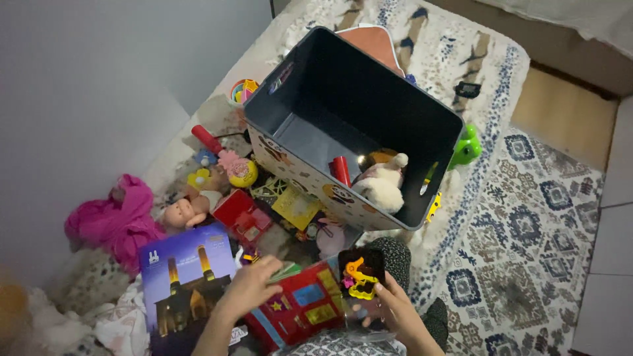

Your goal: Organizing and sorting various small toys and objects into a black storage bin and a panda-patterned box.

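My left hand (249, 288) rests on the top edge of a red toy house with coloured windows (300, 310), gripping it. My right hand (394, 308) holds a small black toy with yellow and orange parts (360, 273) just right of the red house. Both sit low in the view, above my lap. A large dark storage box (343, 118) stands beyond them, with a white plush toy (382, 184) and a red tube (341, 170) inside.
Toys lie scattered left of the box: a baby doll (181, 212), pink cloth (119, 221), a red toy box (242, 216), a yellow ball toy (241, 171), a purple picture book (188, 277). A green toy (467, 148) sits right of the box on a patterned rug (527, 250).
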